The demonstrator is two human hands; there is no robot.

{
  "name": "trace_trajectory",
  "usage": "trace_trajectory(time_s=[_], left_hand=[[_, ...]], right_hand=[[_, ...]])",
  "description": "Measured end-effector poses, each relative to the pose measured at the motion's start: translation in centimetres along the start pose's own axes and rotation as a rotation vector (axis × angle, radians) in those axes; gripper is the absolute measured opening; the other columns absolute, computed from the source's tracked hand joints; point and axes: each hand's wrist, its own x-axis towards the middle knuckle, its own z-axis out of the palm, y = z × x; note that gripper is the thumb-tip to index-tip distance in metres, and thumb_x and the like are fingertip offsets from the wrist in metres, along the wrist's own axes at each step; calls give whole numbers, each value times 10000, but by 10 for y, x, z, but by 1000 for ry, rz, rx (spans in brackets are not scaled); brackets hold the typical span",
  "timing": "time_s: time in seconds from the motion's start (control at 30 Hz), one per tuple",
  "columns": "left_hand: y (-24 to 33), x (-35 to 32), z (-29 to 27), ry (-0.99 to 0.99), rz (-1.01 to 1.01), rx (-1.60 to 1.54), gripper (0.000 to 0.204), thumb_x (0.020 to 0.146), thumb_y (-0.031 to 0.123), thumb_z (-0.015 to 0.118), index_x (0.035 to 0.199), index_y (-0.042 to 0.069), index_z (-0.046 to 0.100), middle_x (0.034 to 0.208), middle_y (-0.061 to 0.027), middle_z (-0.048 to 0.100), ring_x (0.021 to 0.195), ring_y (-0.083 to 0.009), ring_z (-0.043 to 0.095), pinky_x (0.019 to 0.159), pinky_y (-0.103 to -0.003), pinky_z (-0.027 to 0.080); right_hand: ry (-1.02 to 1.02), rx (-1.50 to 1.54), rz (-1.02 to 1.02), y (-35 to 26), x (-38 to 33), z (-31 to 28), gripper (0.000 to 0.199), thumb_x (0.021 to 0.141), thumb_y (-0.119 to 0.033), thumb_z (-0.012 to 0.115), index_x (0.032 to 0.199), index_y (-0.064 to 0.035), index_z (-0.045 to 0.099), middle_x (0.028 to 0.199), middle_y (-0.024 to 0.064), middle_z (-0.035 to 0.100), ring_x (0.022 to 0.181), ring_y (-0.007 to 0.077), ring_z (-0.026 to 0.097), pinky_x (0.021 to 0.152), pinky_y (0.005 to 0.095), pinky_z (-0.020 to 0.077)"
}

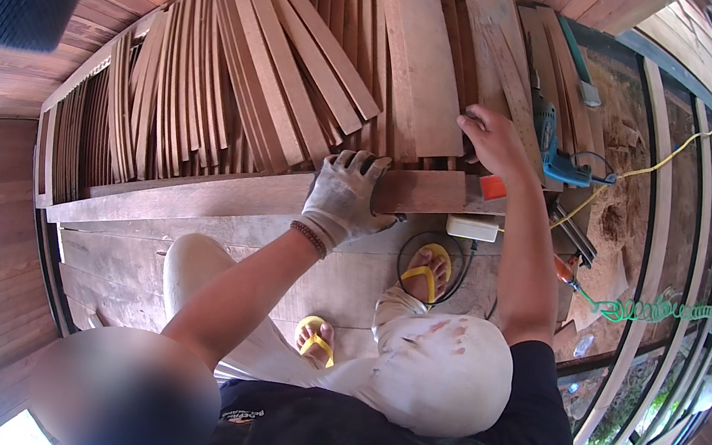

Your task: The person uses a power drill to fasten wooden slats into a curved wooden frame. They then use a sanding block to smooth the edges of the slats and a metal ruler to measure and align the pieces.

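Note:
My left hand (348,191), in a pale work glove, grips a short reddish-brown wooden board (424,191). Its fingers curl over the far edge and the thumb lies along the near side. My right hand (492,139) is bare, its fingers closed beside a wide wooden plank (418,65); whatever they hold, if anything, is hidden. Just below that wrist sits an orange-red object (493,186) at the short board's right end. Under the short board runs a long wooden beam (184,193). Many narrow wooden slats (278,70) lean in rows beyond my left hand.
A teal power tool (558,147) lies right of my right hand, near a hammer-like tool (589,94). A white box (473,229) with a black cord stands by my foot. A yellow cable (663,162) and coiled green hose (658,312) cross open floor joists at right.

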Motion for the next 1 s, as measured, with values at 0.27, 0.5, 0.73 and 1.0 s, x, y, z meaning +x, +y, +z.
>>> trace_trajectory(time_s=[0.27,0.5,0.73,1.0], left_hand=[[-1,3,4,15,45,-42,1059,659,584,797,1527,115,415,1415,-148,556,1315,-357,502,1109,-493,379],[-2,7,1,-5,60,-39,1033,658,589,780,1514,110,455,1422,-147,554,1295,-361,511,1105,-501,369],[-1,8,-5,-61,49,-53,1030,671,605,776,1531,143,446,1433,-149,540,1324,-371,486,1129,-507,349],[-3,4,-4,-55,68,-87,993,684,592,776,1524,170,458,1418,-140,554,1318,-369,490,1138,-508,342]], right_hand=[[-64,66,51,-1,2,-7,588,954,-363,709,1330,72,584,1045,223,738,852,206,736,654,328,564],[24,-106,-78,7,0,-2,601,923,-421,719,1271,62,631,1114,283,707,1046,394,702,909,435,542],[5,-131,-32,-5,-3,-5,601,926,-427,711,1279,53,628,1137,276,704,1088,401,687,927,451,539],[56,-85,-12,-2,-6,3,510,935,-378,717,1255,12,638,1061,264,715,1000,392,707,850,448,556]])
